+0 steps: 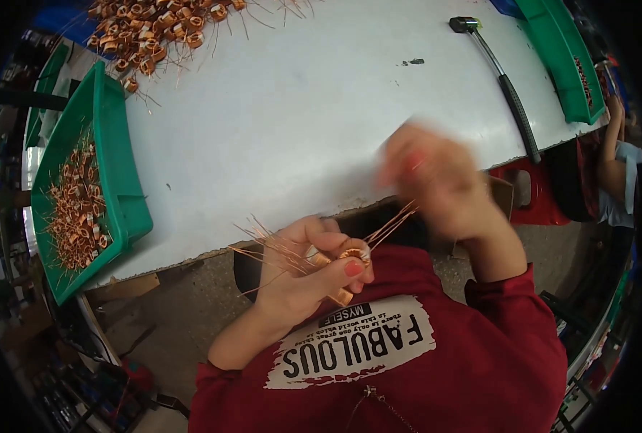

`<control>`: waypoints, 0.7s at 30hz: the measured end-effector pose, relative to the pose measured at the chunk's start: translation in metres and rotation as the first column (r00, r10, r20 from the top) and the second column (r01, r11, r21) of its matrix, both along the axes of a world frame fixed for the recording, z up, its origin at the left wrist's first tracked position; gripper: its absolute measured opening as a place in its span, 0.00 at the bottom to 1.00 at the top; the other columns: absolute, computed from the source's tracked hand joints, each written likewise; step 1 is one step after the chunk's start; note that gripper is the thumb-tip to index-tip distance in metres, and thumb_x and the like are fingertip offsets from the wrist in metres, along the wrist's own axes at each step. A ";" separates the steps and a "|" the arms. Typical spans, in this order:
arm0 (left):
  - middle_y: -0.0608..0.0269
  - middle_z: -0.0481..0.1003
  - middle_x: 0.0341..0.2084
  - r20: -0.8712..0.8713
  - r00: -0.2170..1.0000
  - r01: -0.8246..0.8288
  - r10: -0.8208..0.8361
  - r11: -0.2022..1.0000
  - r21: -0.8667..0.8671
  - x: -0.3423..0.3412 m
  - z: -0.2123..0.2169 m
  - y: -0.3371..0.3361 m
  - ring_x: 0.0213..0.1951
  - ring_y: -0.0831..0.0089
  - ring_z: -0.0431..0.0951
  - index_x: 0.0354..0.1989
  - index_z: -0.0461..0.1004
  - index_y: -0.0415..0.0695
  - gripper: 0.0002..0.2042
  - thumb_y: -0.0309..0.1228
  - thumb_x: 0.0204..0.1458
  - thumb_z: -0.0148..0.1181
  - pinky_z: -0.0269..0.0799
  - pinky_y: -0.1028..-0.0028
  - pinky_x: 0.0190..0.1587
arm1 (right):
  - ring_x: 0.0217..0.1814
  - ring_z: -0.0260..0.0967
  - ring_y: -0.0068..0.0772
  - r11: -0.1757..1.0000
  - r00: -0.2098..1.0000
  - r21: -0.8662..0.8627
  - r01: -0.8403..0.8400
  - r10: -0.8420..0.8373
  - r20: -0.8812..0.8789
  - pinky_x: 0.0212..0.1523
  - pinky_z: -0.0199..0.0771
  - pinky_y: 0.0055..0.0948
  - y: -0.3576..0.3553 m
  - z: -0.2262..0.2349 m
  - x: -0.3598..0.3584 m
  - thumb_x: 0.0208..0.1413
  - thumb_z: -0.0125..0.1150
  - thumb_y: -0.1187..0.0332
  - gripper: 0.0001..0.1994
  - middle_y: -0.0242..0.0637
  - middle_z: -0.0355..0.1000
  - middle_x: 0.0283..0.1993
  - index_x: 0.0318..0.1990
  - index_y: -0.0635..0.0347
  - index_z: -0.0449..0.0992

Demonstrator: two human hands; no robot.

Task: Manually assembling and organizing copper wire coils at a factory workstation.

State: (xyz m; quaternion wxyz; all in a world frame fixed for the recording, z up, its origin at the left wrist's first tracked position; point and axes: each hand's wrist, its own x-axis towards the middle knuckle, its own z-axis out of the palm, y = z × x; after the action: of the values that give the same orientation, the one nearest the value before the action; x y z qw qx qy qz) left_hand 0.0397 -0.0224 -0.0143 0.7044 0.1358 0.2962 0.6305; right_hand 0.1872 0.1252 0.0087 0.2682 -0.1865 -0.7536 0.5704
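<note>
My left hand (292, 285) is closed around a few copper-wound ring coils, held just off the table's near edge. One coil (353, 254) shows between thumb and fingers, its opening turned up. Another copper-coloured coil (341, 296) pokes out below the thumb. Long thin wire leads (263, 244) fan out to the left of the hand. More leads (389, 227) stick out to the upper right, toward my right hand (440, 177). That hand is smeared by motion above the table edge, so its fingers and any contact with the wires cannot be made out.
A green bin (112, 137) of small coils stands at left on the white table (285, 108). Behind it lies a heap of larger coils (148, 32). A black-handled hammer (508, 90) and another green bin (555, 50) are at right, near another person's arm (611, 148).
</note>
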 end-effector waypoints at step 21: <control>0.59 0.70 0.30 -0.762 0.635 0.075 0.126 0.972 0.224 -0.054 0.011 0.046 0.42 0.65 0.73 0.32 0.70 0.42 0.08 0.18 0.43 0.58 0.71 0.72 0.39 | 0.14 0.34 0.12 0.849 0.833 -0.333 0.411 -0.498 -0.241 0.16 0.39 0.15 0.024 0.003 0.024 0.62 0.38 0.65 0.14 0.19 0.45 0.12 0.28 0.60 0.66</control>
State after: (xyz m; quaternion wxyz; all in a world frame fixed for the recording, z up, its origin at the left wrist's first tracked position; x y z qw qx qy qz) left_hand -0.0142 0.0232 -0.0036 0.4799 0.4700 0.4938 0.5523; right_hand 0.2109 0.1496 0.0119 0.4873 -0.3015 -0.5495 0.6080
